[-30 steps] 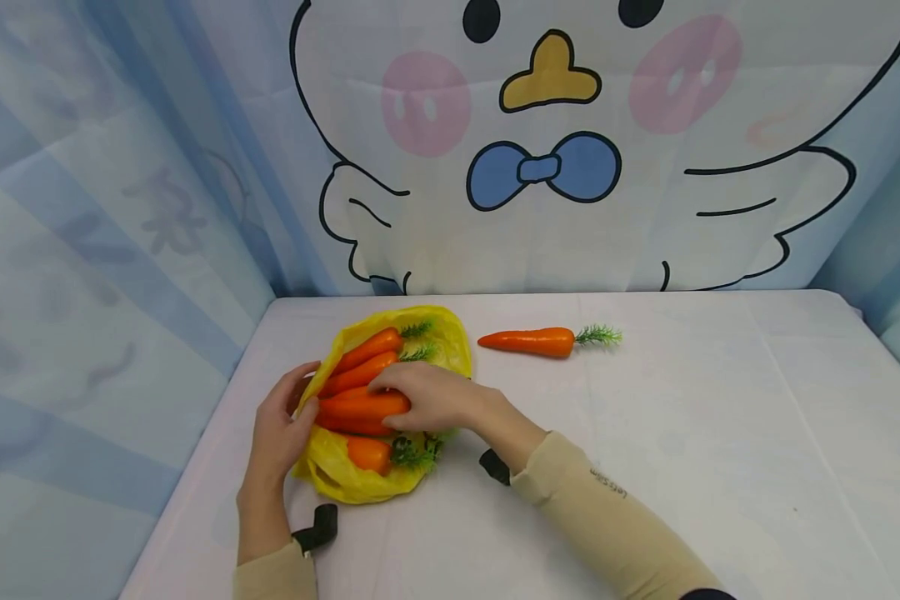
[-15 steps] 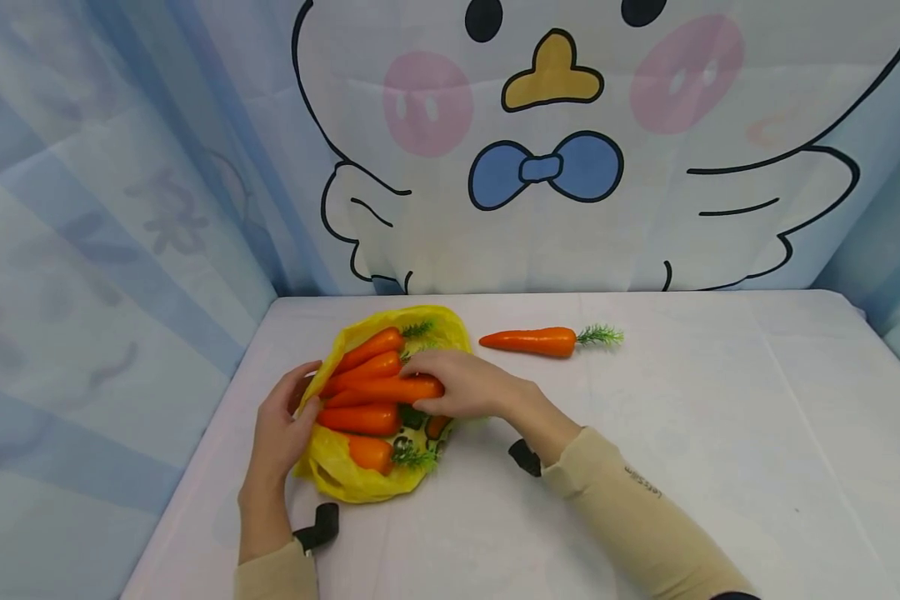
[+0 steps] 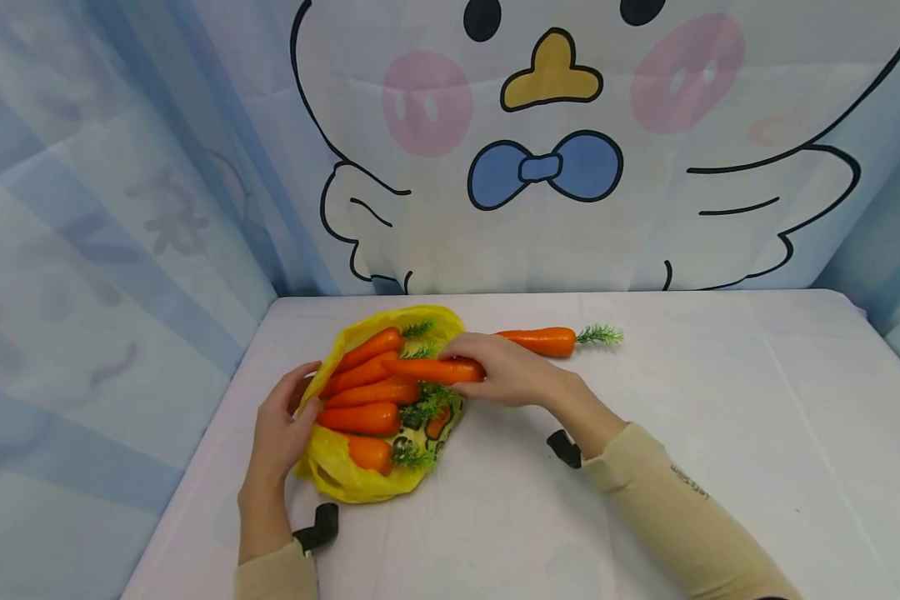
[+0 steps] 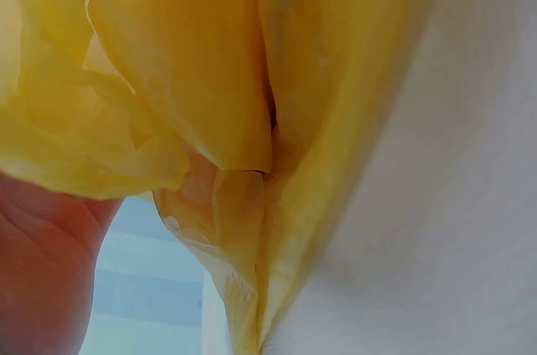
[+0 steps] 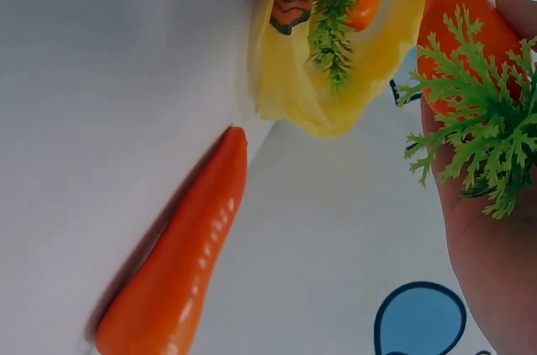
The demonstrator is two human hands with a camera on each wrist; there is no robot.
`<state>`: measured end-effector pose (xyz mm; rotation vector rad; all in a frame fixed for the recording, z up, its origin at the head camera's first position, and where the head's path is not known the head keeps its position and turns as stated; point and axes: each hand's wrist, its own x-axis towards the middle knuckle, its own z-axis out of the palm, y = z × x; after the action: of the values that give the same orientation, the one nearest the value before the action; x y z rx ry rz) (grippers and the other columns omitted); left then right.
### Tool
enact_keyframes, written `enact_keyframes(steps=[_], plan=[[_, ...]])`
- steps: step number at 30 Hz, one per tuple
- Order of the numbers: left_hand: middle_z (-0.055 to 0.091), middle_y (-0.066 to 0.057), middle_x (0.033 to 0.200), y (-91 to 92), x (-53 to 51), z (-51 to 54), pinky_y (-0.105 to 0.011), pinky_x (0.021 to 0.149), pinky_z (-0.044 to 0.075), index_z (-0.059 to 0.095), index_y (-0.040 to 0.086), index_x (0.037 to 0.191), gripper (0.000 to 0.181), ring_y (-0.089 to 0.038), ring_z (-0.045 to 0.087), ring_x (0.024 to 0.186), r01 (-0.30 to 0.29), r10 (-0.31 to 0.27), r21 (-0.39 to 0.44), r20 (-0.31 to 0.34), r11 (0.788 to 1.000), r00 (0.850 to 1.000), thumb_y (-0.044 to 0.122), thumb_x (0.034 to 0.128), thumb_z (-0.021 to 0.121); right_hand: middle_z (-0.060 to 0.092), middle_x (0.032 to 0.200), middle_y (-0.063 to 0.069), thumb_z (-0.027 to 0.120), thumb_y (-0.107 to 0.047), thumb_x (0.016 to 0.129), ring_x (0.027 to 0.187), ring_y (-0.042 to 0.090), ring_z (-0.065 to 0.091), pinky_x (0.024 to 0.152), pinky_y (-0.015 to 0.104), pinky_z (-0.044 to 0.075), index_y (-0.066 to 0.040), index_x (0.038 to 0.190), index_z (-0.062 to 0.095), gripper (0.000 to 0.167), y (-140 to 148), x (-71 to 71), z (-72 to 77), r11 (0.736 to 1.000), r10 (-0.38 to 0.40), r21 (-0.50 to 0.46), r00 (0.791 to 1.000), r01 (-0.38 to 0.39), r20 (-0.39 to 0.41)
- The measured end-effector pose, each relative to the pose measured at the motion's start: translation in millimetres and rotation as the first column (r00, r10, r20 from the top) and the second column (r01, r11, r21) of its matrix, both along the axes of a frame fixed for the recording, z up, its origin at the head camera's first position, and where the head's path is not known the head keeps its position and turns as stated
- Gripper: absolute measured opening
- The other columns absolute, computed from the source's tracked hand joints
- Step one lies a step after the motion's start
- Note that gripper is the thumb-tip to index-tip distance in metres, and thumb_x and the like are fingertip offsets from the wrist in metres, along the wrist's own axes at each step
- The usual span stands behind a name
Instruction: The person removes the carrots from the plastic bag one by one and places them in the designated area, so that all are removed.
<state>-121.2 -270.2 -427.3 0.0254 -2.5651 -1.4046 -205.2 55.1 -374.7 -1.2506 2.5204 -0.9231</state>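
Note:
A yellow plastic bag (image 3: 337, 483) lies mouth up on the table, with several toy carrots (image 3: 370, 419) with green tops inside. My left hand (image 3: 283, 429) grips the bag's left edge; in the left wrist view the yellow plastic (image 4: 185, 61) hides most of that hand. Above the bag's right side, my right hand (image 3: 521, 373) holds another toy carrot (image 3: 435, 370) by its thick end, tip pointing left. In the right wrist view, this carrot's leafy top (image 5: 495, 128) sticks out past the palm.
One loose toy carrot (image 3: 546, 342) lies on the white table (image 3: 720, 433) right of the bag, partly behind my right hand. A curtain (image 3: 555, 242) with a cartoon figure hangs behind the table. Black straps' ends (image 3: 318, 527) jut from the wrists.
My right hand has drawn a carrot up and to the right out of the row in the bag. The left hand stays at the bag's edge.

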Motion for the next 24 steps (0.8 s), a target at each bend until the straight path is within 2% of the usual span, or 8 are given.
enact_keyframes(steps=[5,10,17,21,24], plan=[[0.05,-0.011,0.148,-0.2,-0.2,-0.9,-0.048,0.113,0.035,0.051,0.006,0.145,0.049,-0.032,0.051,0.132,-0.001,0.001,-0.003,-0.005,1.0,1.0,-0.005,0.0969,0.051,0.064,0.12,-0.001,0.073,-0.013,0.092,0.098,0.016,0.057,0.09,0.035,0.05,-0.011,0.125,0.067,0.034,16,-2.0,-1.1,1.0,-0.02,-0.019,0.999,0.019,-0.029],[0.049,-0.012,0.149,-0.4,0.1,-1.1,-0.048,0.113,0.035,0.051,0.006,0.145,0.049,-0.032,0.05,0.132,0.0,0.0,-0.003,-0.004,1.0,1.0,-0.005,0.0971,0.051,0.065,0.12,0.0,0.073,-0.013,0.092,0.096,0.017,0.057,0.086,0.037,0.051,-0.011,0.124,0.068,0.032,33,-3.0,-1.9,0.998,-0.053,-0.04,0.998,0.052,-0.023],[0.049,-0.011,0.149,0.4,0.4,0.1,-0.048,0.113,0.035,0.05,0.007,0.145,0.049,-0.032,0.05,0.132,0.0,0.001,-0.003,0.004,1.0,1.0,-0.005,0.0975,0.051,0.063,0.129,0.002,0.072,-0.012,0.093,0.097,0.019,0.057,0.084,0.038,0.05,-0.01,0.129,0.066,0.037,57,-4.5,-5.6,0.996,-0.085,-0.04,0.996,0.085,-0.017],[0.048,-0.011,0.149,0.1,0.2,0.3,-0.048,0.113,0.035,0.05,0.007,0.145,0.049,-0.032,0.05,0.133,0.0,0.0,-0.005,0.007,1.0,1.0,-0.005,0.0977,0.05,0.065,0.127,0.002,0.071,-0.012,0.092,0.092,0.019,0.056,0.078,0.037,0.049,-0.013,0.128,0.067,0.036,68,-5.6,-9.3,0.994,-0.106,-0.046,0.993,0.103,-0.046],[0.049,-0.011,0.149,-0.5,0.2,0.1,-0.048,0.113,0.035,0.05,0.007,0.145,0.049,-0.032,0.05,0.133,0.002,-0.002,-0.008,0.005,1.0,1.0,-0.005,0.0977,0.051,0.065,0.124,0.002,0.072,-0.011,0.091,0.092,0.019,0.056,0.078,0.038,0.049,-0.013,0.126,0.069,0.035,75,-6.5,-12.0,0.992,-0.115,-0.051,0.992,0.113,-0.053]])
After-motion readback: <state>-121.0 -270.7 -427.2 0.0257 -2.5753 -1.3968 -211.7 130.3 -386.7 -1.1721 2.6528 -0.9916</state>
